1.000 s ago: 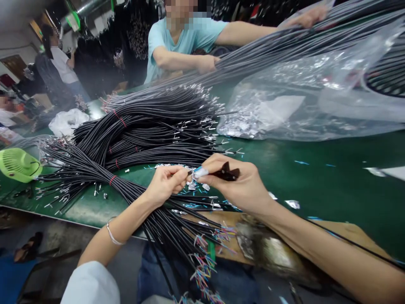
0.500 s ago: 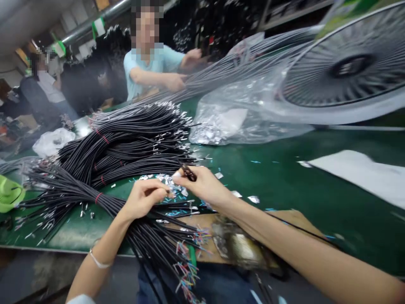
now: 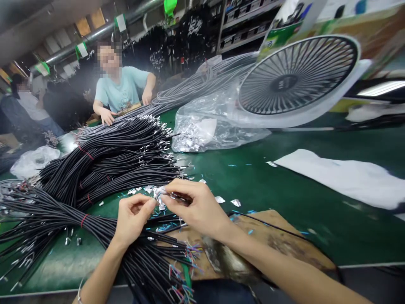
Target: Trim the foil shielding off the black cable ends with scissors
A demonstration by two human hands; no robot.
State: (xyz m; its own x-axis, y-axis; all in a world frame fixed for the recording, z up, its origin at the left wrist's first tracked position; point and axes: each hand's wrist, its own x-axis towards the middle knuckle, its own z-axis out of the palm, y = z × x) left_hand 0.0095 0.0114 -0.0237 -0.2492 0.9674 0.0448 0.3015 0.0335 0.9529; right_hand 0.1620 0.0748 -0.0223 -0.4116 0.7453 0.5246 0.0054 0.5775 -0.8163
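Observation:
My left hand (image 3: 134, 215) is pinched near the middle of the view, its thumb and fingertip on the end of a thin piece too small to make out. Close by on the right, my right hand (image 3: 196, 207) has its fingers closed round a dark tool, mostly hidden by the palm, with its fingertips at the same spot. Beneath my left forearm runs a bundle of black cables (image 3: 126, 253) with bared coloured wire ends. Foil scraps (image 3: 158, 202) and blue bits lie under my hands.
Tied black cables (image 3: 117, 156) are heaped behind my hands. A clear plastic bag (image 3: 221, 122), a round fan (image 3: 297, 80) and a white sheet (image 3: 341, 175) lie beyond and right. A wooden board (image 3: 268, 232) sits near the front edge. A person (image 3: 123, 93) stands across the green table.
The view has shifted, so the cables and fan appear further left. My fingertips have come together. The person across has drawn both hands back from the grey cables and lowered them toward the table.

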